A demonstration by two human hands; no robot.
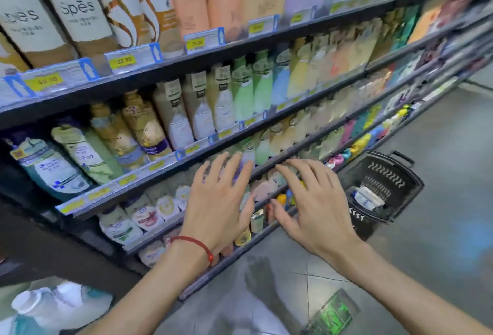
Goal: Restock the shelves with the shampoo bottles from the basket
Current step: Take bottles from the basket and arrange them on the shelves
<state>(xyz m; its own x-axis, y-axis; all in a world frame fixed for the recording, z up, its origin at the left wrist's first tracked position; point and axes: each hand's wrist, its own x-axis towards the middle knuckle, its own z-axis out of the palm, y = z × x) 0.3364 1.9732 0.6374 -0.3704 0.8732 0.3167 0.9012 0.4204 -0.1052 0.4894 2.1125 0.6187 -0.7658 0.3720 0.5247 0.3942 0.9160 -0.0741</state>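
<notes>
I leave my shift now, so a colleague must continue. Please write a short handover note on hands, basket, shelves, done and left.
Left hand: open, empty, before the lower shelves.
Right hand: open, empty, beside it.
Basket: on the floor to the right, white-and-blue goods inside.
Done: no bottle in hand; shelves look full here.
Left: fetch the goods from the basket, shelve them.

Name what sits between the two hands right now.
In the head view, between the left hand and right hand show dark shelf rails and small bottles on the lower shelves.
</notes>
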